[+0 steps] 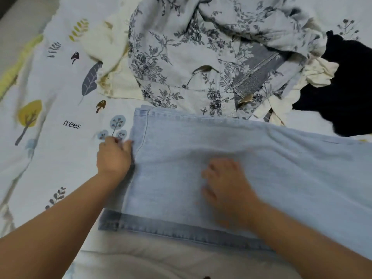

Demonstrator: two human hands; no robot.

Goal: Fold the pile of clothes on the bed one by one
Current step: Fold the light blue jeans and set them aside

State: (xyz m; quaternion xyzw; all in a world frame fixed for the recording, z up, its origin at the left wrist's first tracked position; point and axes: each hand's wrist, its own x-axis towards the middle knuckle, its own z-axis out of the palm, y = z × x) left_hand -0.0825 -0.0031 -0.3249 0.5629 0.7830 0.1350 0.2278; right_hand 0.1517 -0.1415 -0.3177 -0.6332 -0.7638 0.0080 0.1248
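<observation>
Light blue jeans [181, 154] lie flat across the bed in front of me, their hem end at the left and the rest running off to the right. My left hand [113, 156] pinches the jeans' left edge with curled fingers. Blurred, my right hand [227, 184] rests on the middle of the denim with fingers bent downward. Behind the jeans is the pile: a blue-and-white floral garment [191, 47], a cream garment [112, 63] under its left side, a cream ruffled piece [318, 73] and a dark navy garment [352, 87] at the right.
The bed sheet [50, 127] is pale with printed trees, leaves, mushrooms and the word "trees". It shows bare at the left and along the near edge. A yellow-green strip [18, 63] and a grey floor edge run along the far left.
</observation>
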